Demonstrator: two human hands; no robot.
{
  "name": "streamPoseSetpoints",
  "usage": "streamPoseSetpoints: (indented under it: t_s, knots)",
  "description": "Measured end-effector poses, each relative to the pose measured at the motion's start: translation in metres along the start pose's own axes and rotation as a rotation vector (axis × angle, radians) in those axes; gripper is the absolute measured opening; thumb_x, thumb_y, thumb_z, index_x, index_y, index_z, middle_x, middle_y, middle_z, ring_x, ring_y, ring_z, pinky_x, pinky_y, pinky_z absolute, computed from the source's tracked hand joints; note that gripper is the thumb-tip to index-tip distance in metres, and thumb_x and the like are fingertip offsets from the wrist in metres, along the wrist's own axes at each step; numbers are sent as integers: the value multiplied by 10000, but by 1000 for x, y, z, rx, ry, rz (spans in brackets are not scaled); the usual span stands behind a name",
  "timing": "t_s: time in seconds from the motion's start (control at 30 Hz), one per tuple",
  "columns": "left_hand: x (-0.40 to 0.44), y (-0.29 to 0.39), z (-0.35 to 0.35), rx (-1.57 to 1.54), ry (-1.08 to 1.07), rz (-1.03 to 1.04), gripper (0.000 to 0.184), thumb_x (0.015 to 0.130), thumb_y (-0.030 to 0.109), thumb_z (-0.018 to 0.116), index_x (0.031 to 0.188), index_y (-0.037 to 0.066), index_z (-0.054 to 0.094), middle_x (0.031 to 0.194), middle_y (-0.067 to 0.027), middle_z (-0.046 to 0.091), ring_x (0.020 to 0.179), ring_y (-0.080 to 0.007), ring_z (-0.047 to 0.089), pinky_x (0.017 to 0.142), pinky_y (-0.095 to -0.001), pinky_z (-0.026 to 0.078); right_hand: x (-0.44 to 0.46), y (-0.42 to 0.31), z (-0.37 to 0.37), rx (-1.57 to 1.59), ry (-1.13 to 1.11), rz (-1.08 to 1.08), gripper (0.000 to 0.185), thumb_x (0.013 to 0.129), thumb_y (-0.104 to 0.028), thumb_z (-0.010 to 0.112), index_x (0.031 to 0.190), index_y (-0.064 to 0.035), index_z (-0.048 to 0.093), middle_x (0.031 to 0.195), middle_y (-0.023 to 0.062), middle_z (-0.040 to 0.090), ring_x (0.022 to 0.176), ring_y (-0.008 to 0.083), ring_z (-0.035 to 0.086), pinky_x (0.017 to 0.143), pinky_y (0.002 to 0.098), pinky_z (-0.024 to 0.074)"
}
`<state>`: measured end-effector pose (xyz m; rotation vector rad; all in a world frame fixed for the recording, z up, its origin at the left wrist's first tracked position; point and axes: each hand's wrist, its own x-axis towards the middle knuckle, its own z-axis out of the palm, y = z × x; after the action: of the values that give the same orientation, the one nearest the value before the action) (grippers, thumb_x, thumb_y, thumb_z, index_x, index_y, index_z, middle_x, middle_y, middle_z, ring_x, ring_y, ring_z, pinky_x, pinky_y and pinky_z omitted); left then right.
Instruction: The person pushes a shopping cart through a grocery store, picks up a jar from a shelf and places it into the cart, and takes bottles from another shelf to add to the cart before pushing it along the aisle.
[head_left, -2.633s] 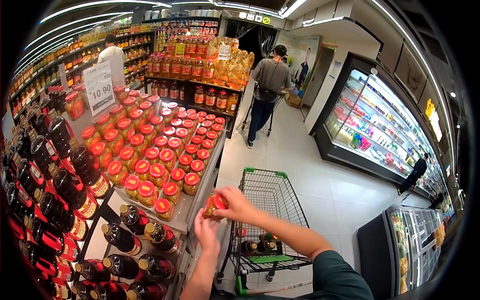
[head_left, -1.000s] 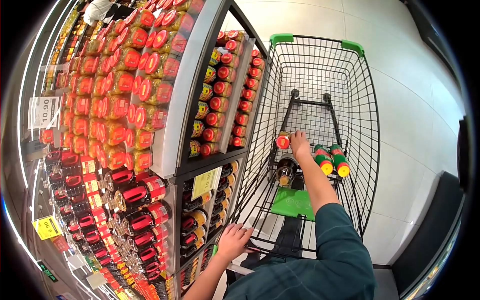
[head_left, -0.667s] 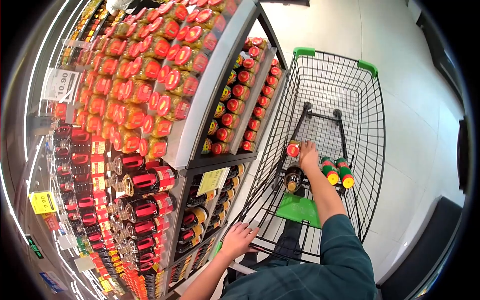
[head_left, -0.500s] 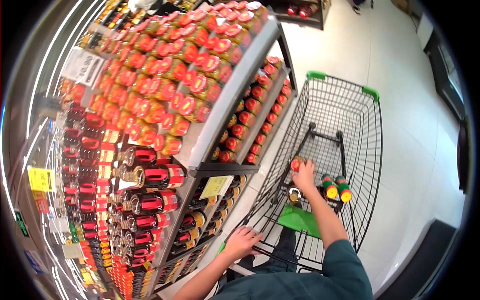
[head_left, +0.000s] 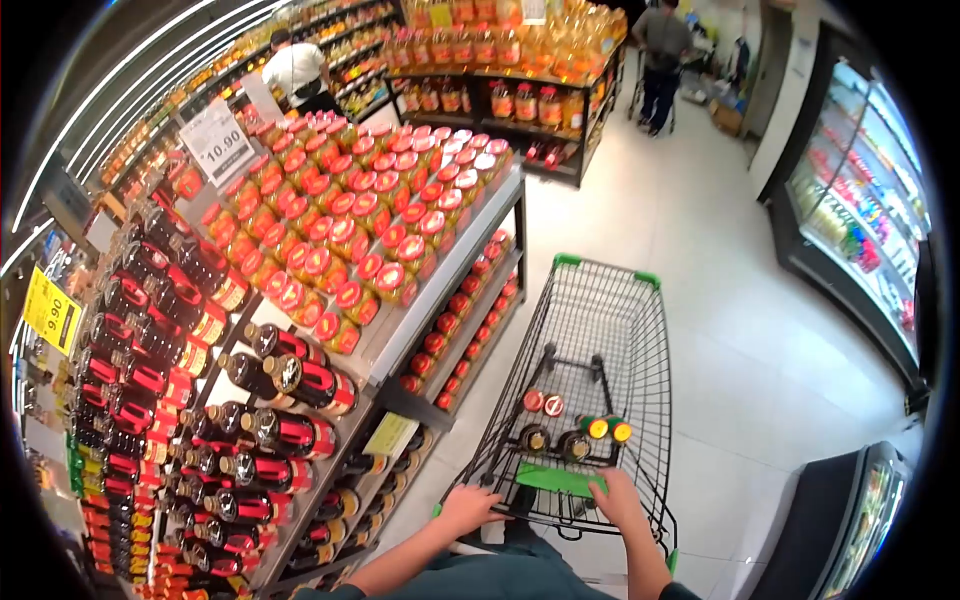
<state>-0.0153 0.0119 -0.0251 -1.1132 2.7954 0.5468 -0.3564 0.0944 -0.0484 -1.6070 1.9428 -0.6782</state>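
In the head view, a black wire shopping cart (head_left: 655, 345) with green corners stands before me. My left hand (head_left: 468, 509) is closed over the left end of its handle area. Close to the green flap (head_left: 560, 481), my right hand (head_left: 620, 498) holds nothing, its fingers apart; whether it touches the flap I cannot tell. Inside the cart are two red-lidded jars, one a white-marked jar (head_left: 553, 405) beside a plainer jar (head_left: 533, 401). Nearer me sit two dark bottles, a left bottle (head_left: 534, 438) and a right bottle (head_left: 574, 446). Two yellow-capped green containers (head_left: 606, 429) stand at the right.
On the left, a display rack (head_left: 455, 250) bears rows of red-lidded jars and dark bottles (head_left: 300, 430). An oil bottle shelf (head_left: 500, 75) stands ahead. Glass-front coolers (head_left: 850, 190) line the right. One person (head_left: 662, 60) is up the aisle, another person (head_left: 297, 70) at far left.
My right hand has let go of a red-lidded jar in the cart and drawn back toward the handle. The left hand stays on the cart. My view has tilted up, showing more aisle.
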Motion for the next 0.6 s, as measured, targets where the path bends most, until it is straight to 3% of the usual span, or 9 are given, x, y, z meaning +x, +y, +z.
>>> streamPoseSetpoints:
  t_s: [0.13,0.17,0.3,0.4,0.6]
  knots:
    - [4,-4,-2,-11,-19,15,555,850,702,604,875,162,731,772,-56,693,785,-271,691,632,-423,497,-70,4,-20,-150,-11,361,423,910,-460,659,1067,-76,746,1112,181,700,1068,370,649,895,444,524]
    - [4,-5,-2,-24,17,29,576,850,715,594,850,155,730,762,-64,695,769,-281,692,621,-430,499,-80,-2,-22,-218,-1,466,477,919,-541,599,1036,-111,769,1059,158,729,1003,355,680,846,440,537]
    - [1,-14,4,-57,70,49,645,844,755,567,768,134,720,724,-91,693,719,-314,692,597,-452,506,-96,-5,-11,-239,63,430,507,931,-580,552,1001,-134,784,913,97,757,879,328,711,792,439,544]
    - [4,-21,0,-53,0,63,673,844,778,548,757,133,720,711,-98,690,714,-323,692,608,-451,516,-104,-10,-5,-265,58,427,577,910,-657,538,1009,-146,786,884,103,756,872,338,713,759,451,544]
    - [-10,-39,-17,-20,-108,80,680,863,799,500,853,168,753,761,-88,713,771,-305,703,655,-434,528,-130,-38,7,-202,-19,408,605,882,-688,574,1077,-150,770,1012,100,759,968,312,709,838,426,547]
